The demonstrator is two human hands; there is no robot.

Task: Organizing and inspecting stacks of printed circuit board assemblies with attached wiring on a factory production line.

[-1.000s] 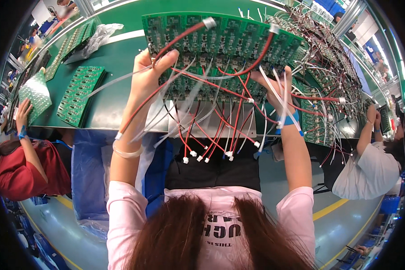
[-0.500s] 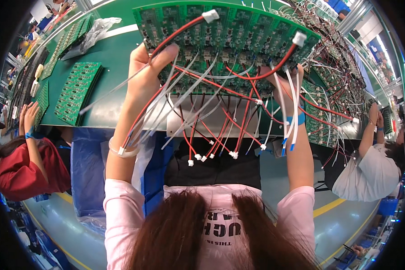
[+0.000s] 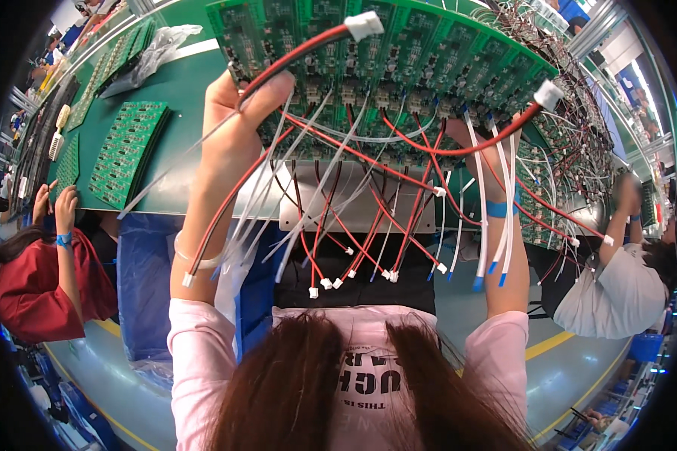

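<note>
Between my hands I hold up a wide green circuit board panel (image 3: 421, 52), tilted above the table's front edge. My left hand (image 3: 237, 113) grips its left end, with the thumb by a thick red-and-black cable. Around the right end closes my right hand (image 3: 478, 146), its fingers partly hidden by wires and board. Many red-and-black wires with white connectors (image 3: 314, 292) and white wires with blue tips (image 3: 479, 282) hang from the panel. Two thick cables end in larger white plugs (image 3: 365, 26) in front of the board.
A stack of green boards (image 3: 128, 154) lies on the green table (image 3: 184, 158) at the left, with a plastic bag (image 3: 154, 56) behind it. Wired boards (image 3: 557, 150) are heaped at the right. A person in red (image 3: 41, 278) and one in white (image 3: 617, 293) sit on either side.
The panel has come closer to me, and its right end has shifted rightward. Its hanging wires have swung lower. Both hands keep their grip. The left neighbour's hands have moved.
</note>
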